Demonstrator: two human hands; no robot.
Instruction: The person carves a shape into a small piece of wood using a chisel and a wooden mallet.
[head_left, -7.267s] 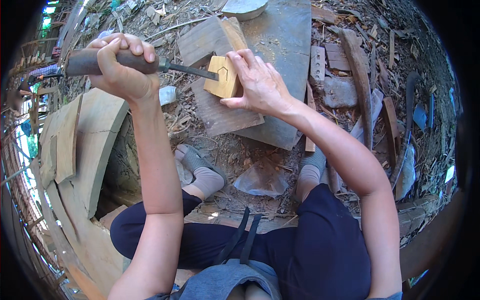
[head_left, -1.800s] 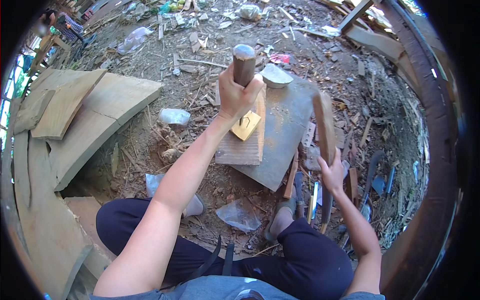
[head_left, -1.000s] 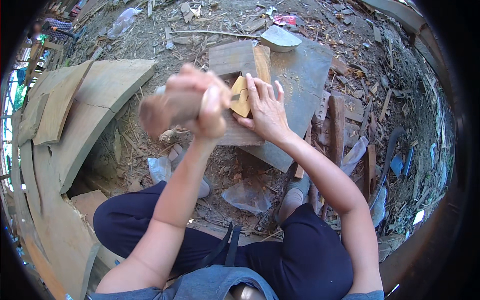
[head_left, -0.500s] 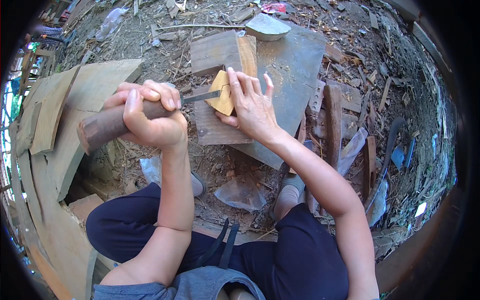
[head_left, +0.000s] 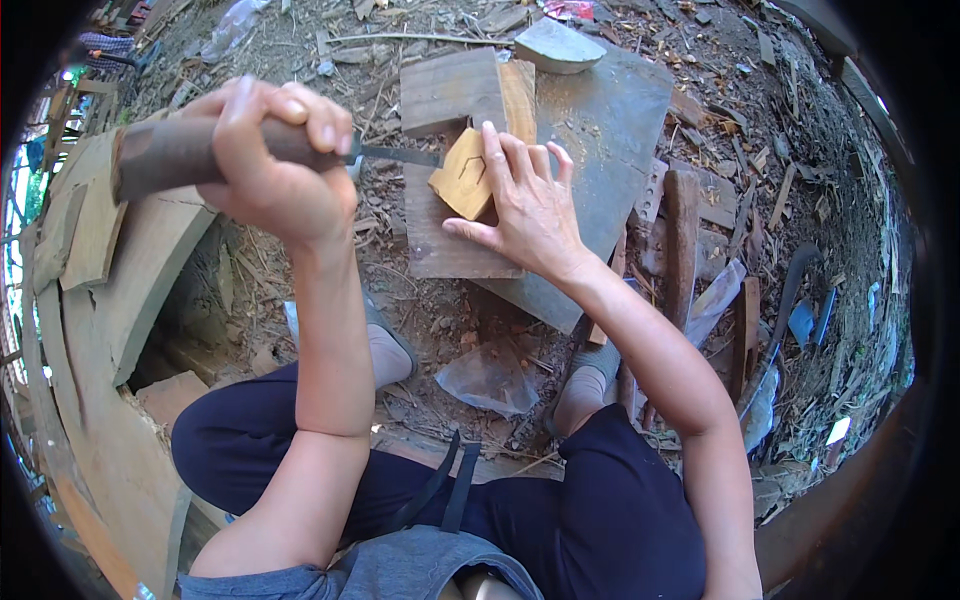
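My left hand (head_left: 285, 165) is closed round the thick, round wooden handle of a chisel (head_left: 170, 158). Its narrow metal blade points right, and the tip meets or nearly meets the left edge of a small yellowish wooden block (head_left: 463, 175). Dark angular lines mark the block's upper face. My right hand (head_left: 530, 205) grips the block from the right, fingers along its side and thumb below its lower corner. Under the block lies a notched wooden board (head_left: 450, 245), whose cut-out is beside the block's upper left.
A grey slab (head_left: 610, 150) lies beneath the board, with a pale stone (head_left: 558, 46) at its far end. Curved planks (head_left: 150, 270) lean at left. To the right are a wooden bar (head_left: 682, 240), a curved-blade tool (head_left: 785, 310) and plastic scraps. A clear bag (head_left: 488, 380) lies between my feet.
My left hand has moved up and left, drawing the chisel back from over the block to its left edge. My right hand stays on the block, its thumb stretched out more.
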